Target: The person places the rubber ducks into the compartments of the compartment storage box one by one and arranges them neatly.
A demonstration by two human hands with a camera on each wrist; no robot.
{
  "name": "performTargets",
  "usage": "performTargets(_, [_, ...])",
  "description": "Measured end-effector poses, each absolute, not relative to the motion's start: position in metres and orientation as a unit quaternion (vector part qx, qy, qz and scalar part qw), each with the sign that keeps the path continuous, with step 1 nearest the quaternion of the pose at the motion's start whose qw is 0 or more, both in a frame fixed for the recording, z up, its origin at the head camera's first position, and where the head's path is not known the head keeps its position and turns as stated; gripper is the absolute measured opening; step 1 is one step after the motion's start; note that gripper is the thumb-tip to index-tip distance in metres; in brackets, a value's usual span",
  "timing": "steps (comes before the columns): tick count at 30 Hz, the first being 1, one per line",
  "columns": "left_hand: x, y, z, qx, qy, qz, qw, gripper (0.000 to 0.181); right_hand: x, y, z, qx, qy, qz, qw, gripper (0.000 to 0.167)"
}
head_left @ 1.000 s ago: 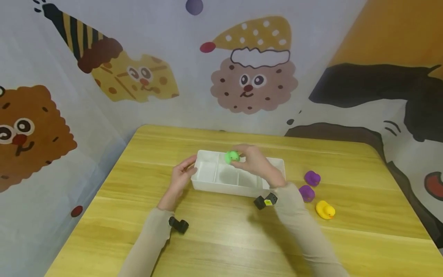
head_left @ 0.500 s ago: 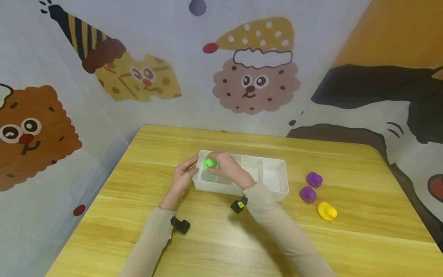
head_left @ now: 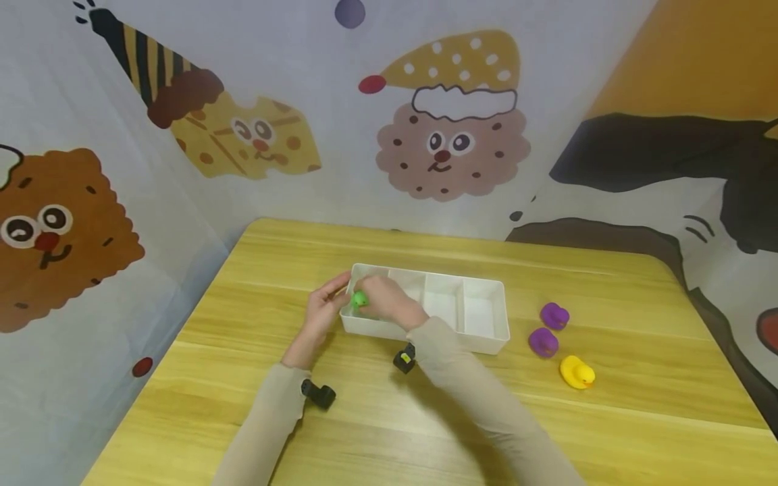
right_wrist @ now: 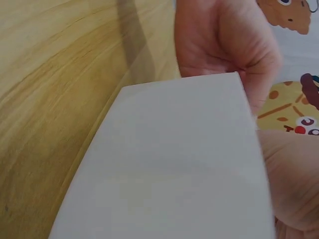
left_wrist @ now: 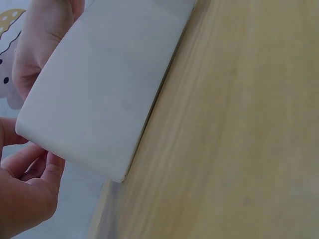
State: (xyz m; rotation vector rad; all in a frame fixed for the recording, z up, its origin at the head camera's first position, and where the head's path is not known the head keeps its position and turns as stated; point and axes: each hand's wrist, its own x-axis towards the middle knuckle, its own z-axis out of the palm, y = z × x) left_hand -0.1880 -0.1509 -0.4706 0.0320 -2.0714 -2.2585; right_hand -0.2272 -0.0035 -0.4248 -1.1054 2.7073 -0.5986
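Observation:
A white box (head_left: 480, 342) with several compartments in a row lies on the table in the head view. My left hand (head_left: 320, 314) holds its left end, thumb at the rim and fingers against the end wall. Inside the leftmost compartment, my right hand (head_left: 389, 300) pinches a small green rubber duck (head_left: 360, 299), partly covered by the fingers. Both wrist views show mainly the outer wall of the box (left_wrist: 99, 89), and the duck is hidden there. In the right wrist view the right hand (right_wrist: 294, 179) reaches behind that wall.
To the right of the box lie two purple rubber ducks, one farther back (head_left: 554, 316) and one nearer (head_left: 543, 343). A yellow rubber duck (head_left: 576, 372) sits closer to the front. Behind the wooden table (head_left: 365, 432) hangs a cartoon-printed cloth (head_left: 340, 196).
My right hand has carried the green duck leftward across the box and lowered it into the leftmost compartment. The left hand has stayed at the box's left end.

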Motion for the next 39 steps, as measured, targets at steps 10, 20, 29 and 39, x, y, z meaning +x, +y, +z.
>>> performTargets(10, [-0.187,-0.151,-0.470,0.003,-0.676,-0.736,0.049,0.040,-0.230,-0.013,-0.429,-0.362,0.923,-0.105,0.080,0.013])
performTargets(20, [-0.188,-0.152,-0.472,0.000,-0.680,-0.732,0.045,0.041,-0.228,-0.018,-0.430,-0.342,0.933,-0.082,0.083,0.017])
performTargets(29, [-0.188,-0.150,-0.471,0.000,-0.673,-0.738,0.056,0.041,-0.226,-0.015,-0.422,-0.343,0.928,-0.097,0.109,0.020])
performTargets(39, [-0.188,-0.150,-0.470,0.002,-0.680,-0.732,0.051,0.041,-0.226,0.010,-0.400,-0.361,0.908,-0.195,0.086,0.043])
